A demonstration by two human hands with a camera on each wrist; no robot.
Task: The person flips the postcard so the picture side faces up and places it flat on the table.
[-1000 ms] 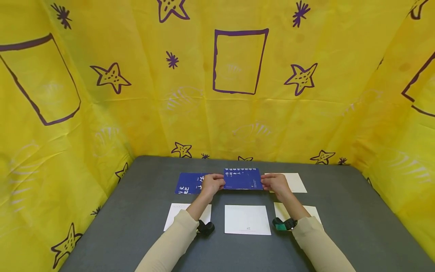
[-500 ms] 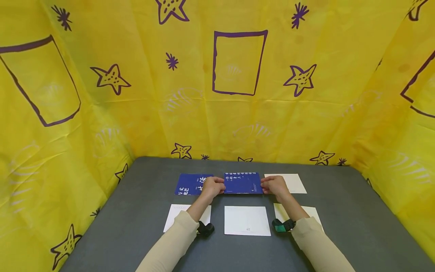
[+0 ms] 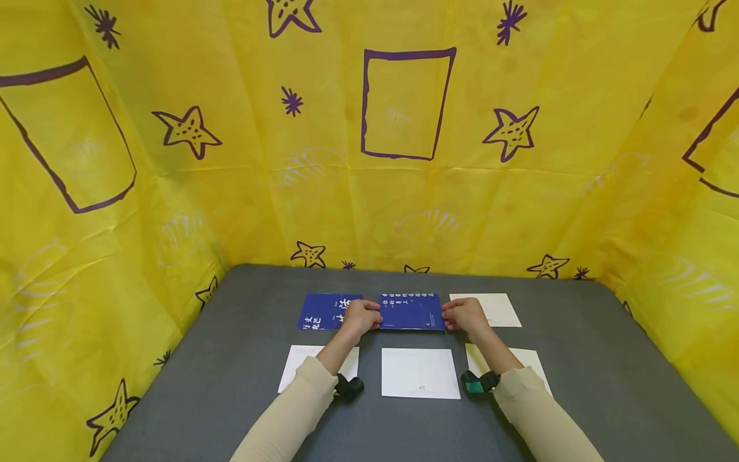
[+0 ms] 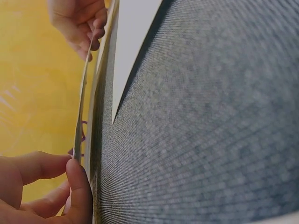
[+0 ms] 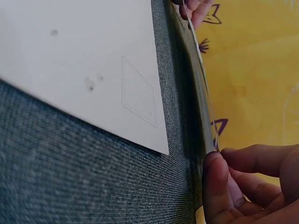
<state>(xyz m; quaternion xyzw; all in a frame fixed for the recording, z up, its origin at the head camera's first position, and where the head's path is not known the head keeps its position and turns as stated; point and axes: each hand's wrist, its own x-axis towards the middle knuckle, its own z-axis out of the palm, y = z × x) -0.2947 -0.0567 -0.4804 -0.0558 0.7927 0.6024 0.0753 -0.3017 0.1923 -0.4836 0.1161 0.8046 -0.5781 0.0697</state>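
A blue postcard with white characters is at the middle of the back row. My left hand pinches its left edge and my right hand its right edge. In the left wrist view, thumb and fingers of the left hand meet on the thin card edge. The right wrist view shows the right hand pinching the opposite end likewise. Seen edge-on, the card stands slightly off the dark tabletop; whether its lower edge touches is unclear.
Another blue postcard lies left of the held one, and a cream card lies right. In front are a white card, a card under the left forearm and one by the right. Yellow cloth encloses the grey table.
Both hands have brought the blue postcard slightly down and nearer since one second ago. It has hardly moved in the last half second, and both pinches are kept.
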